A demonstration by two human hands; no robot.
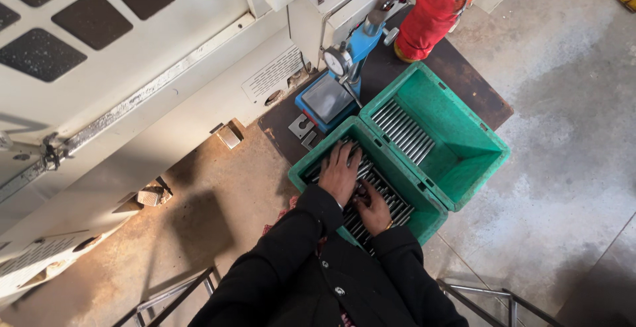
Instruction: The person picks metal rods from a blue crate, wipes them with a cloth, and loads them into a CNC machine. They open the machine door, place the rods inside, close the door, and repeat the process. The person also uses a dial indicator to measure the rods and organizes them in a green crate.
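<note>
Both of my hands are inside the near green plastic crate (306,166), which is full of thin grey metal rods (386,191). My left hand (340,172) lies flat on the rods with its fingers spread. My right hand (372,209) is lower in the crate with its fingers curled among the rods; whether it grips any cannot be made out. A second green crate (464,143) stands just behind, holding a smaller row of the same rods (402,128) along its left side.
A blue stand with a round dial gauge (338,62) sits behind the crates on a dark metal plate (470,82). A red fire extinguisher (434,9) lies at the back. A large white machine housing (132,102) fills the left. Metal railings (490,297) run below.
</note>
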